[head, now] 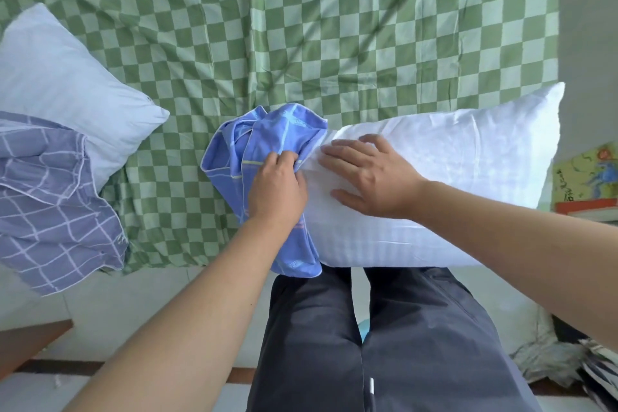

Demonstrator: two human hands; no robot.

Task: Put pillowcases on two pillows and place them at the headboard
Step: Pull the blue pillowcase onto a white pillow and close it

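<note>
1. I count two pillows on the bed (pixel 301 27), which is covered by a green checked sheet.
2. The first pillow (pixel 451 177) is bare white and lies at the near edge of the bed, on the right, its long side running left to right.
3. The second pillow (pixel 67 87) sits at the left, well apart from the first, pale and tilted with one corner pointing right toward the middle of the bed.
4. I count two pillowcases. One is the bright blue pillowcase (pixel 261 144), bunched up against the left end of the first pillow, with part of it hanging down over the near edge of the bed.
5. The other is a checked pillowcase (pixel 53 204), purple-blue with thin white lines, lying crumpled at the near left; it covers the near end of the second pillow and spills over the bed's edge.
6. My left hand (pixel 277 184) has its fingers curled into the blue pillowcase, gripping the cloth right where it meets the end of the first pillow.
7. My right hand (pixel 368 174) lies flat with the fingers spread, pressing down on the top of the first pillow near its left end, just beside the left hand.
8. Below the bed's edge I see two legs in dark grey trousers (pixel 384 344), standing close against the bed.
9. A brown wooden piece (pixel 26 341) shows at the near left on the floor side; I cannot tell what it belongs to.
</note>
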